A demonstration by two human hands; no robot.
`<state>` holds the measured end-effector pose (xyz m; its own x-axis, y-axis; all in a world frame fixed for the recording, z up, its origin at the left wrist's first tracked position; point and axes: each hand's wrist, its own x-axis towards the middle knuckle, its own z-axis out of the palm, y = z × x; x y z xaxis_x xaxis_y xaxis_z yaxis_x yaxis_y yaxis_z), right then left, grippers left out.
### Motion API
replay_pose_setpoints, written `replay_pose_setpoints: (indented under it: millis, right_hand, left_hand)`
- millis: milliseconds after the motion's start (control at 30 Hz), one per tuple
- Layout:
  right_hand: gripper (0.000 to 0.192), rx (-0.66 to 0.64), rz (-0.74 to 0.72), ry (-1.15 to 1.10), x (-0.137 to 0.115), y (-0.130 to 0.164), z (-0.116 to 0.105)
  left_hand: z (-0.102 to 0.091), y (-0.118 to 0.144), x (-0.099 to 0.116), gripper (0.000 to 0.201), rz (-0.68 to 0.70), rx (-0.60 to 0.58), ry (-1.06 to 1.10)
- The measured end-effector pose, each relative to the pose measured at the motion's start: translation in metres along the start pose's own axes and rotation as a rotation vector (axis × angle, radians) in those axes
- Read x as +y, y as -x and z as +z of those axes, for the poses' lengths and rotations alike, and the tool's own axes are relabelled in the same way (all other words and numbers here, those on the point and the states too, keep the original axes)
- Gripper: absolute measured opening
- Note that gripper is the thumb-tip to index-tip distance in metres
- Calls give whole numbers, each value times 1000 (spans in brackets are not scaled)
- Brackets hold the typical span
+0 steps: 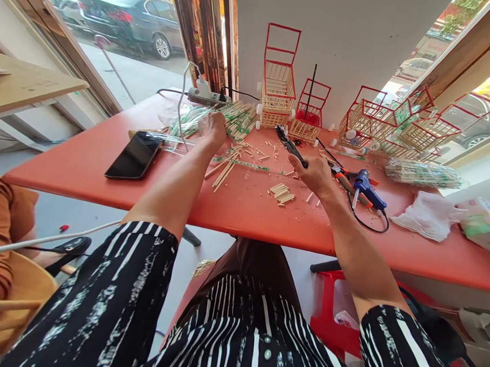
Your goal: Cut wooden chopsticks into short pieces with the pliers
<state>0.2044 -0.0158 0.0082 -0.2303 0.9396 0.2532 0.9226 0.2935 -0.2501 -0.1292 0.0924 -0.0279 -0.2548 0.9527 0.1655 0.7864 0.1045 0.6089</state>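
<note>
The right hand (316, 176) is closed around the handle of a black cutting tool (290, 146), whose tip points away across the red table (87, 166). The left hand (212, 129) reaches farther out, fingers curled down onto a heap of wrapped chopsticks (235, 119); whether it actually grips any cannot be told. Between the hands lie loose sticks and a small stack of cut stick pieces (282, 193). A blue glue gun (366, 188) lies just right of the right hand, a black phone (134, 155) to the left. Small red-framed stick carts (278, 82) stand along the wall.
</note>
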Motion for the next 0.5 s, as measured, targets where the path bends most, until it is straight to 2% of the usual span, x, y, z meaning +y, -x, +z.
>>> replay_pose_setpoints:
  millis: [100, 233, 367, 500]
  right_hand:
    - [81, -17, 2, -4, 0, 0, -1]
    - [83, -17, -3, 10, 0, 0, -1]
    - [84, -26, 2, 21, -1, 1, -1]
    - [87, -19, -1, 32, -1, 1, 0]
  left_hand:
    - [0, 2, 7, 79, -67, 65, -70]
    - [1, 6, 18, 63, -65, 105, -136]
    - [4, 6, 21, 52, -69, 78, -196]
    - [6, 4, 19, 55, -83, 15, -181]
